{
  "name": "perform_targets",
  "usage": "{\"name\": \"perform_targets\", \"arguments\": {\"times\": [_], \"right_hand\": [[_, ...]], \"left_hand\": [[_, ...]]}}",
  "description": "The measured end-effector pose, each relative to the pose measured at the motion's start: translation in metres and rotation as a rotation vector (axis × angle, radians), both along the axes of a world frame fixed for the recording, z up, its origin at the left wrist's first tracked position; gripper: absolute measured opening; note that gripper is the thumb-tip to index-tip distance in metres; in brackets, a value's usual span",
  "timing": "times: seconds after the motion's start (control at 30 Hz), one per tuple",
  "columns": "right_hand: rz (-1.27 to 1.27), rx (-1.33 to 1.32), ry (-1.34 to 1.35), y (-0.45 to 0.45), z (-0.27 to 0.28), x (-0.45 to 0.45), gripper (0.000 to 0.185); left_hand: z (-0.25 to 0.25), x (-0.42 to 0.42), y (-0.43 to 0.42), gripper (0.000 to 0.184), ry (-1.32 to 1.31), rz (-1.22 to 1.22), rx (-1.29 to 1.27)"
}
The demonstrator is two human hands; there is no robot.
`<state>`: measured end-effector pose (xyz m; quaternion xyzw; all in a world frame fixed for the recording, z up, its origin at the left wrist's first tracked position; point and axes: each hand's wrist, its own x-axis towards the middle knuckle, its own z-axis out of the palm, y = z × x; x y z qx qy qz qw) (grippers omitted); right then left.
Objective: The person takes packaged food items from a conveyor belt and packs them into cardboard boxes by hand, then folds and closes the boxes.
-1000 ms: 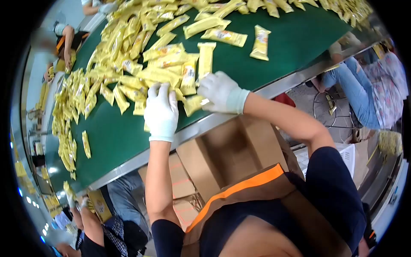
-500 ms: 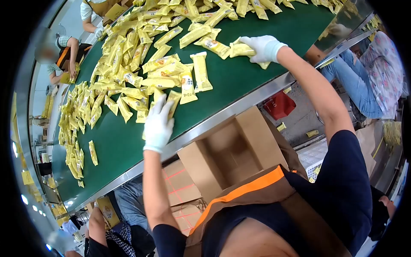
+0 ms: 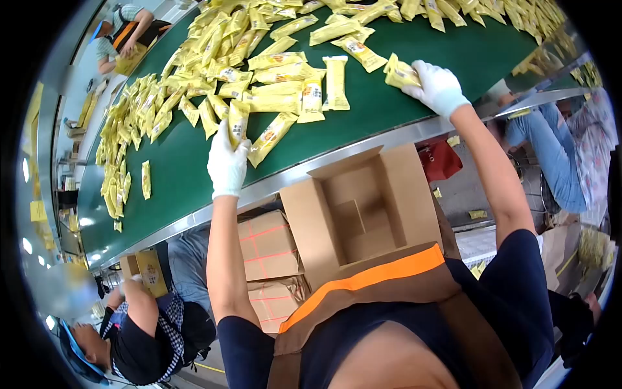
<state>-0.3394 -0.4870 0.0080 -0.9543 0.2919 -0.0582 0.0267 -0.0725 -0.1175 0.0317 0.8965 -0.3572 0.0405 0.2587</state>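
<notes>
Both of my hands wear white gloves over the green conveyor belt point(image 3: 175, 201). My left hand point(image 3: 228, 168), near the belt's front edge, grips a yellow wrapped snack packet point(image 3: 238, 120) that stands up from its fingers. Just right of it lies another yellow packet point(image 3: 272, 139) at a slant. Farther right, my right hand point(image 3: 440, 89) is closed around the end of a yellow packet point(image 3: 400, 72); whether a second one is under the fingers is hidden. Between the hands, several packets lie side by side, including an upright one point(image 3: 335, 83).
An open cardboard box point(image 3: 414, 201) stands against the belt's metal edge point(image 3: 275, 181), below my hands. Left of it are brown parcels point(image 3: 265, 245) with red lines. A red bag point(image 3: 442, 161) hangs to the right. Co-workers sit or stand at left, top left and right.
My left hand has closed on a packet and raised it upright. My right hand has drawn its packet rightward, away from the neighbouring one. The view has turned, showing more of the lower-left co-worker.
</notes>
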Motion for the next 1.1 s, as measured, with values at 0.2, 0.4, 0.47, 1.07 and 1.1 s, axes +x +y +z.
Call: {"name": "perform_targets", "arguments": {"times": [0.2,0.4,0.47,1.07,1.1], "right_hand": [[-0.216,0.253,-0.014,0.009,-0.001,-0.016,0.071],[-0.131,1.086,-0.624,-0.003,0.03,0.06,0.076],[-0.141,1.174,-0.611,-0.011,0.029,0.106,0.079],[0.065,0.297,0.065,-0.001,0.019,0.02,0.087],[0.056,0.269,0.106,-0.005,0.022,0.021,0.089]], "left_hand": [[-0.002,-0.012,-0.02,0.051,0.106,-0.326,0.125],[-0.022,-0.019,-0.024,0.037,-0.04,-0.371,0.112],[-0.015,-0.032,-0.027,0.031,-0.207,-0.36,0.122],[-0.015,-0.038,-0.023,0.054,0.019,-0.344,0.163],[-0.01,-0.03,-0.023,0.053,0.074,-0.372,0.205]]}}
